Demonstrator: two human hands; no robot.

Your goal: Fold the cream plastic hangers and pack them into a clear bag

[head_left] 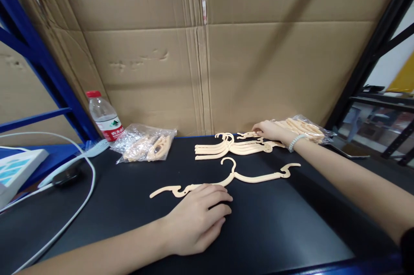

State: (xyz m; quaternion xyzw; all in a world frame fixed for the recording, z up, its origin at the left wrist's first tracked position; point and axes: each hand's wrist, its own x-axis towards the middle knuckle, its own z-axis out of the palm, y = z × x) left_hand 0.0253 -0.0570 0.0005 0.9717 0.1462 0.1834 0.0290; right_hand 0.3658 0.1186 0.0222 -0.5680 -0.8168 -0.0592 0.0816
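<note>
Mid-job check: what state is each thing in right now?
Front hanger: arms spread, lying flat.
Rear hangers: bunched side by side.
Left bag: crumpled, pale parts inside; closure unclear.
Right bag: pale parts inside; closure unclear.
Bottle: capped.
White cable: loosely looped.
Left hand: palm down at front hanger, fingers loosely spread.
Right hand: beside right bag, grip unclear.

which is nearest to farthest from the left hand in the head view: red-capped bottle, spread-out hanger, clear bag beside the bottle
From the left hand:
1. Spread-out hanger: just beyond the hand, partly covered by it.
2. Clear bag: farther back, to the left.
3. Red-capped bottle: beyond the bag, farther left.
</note>
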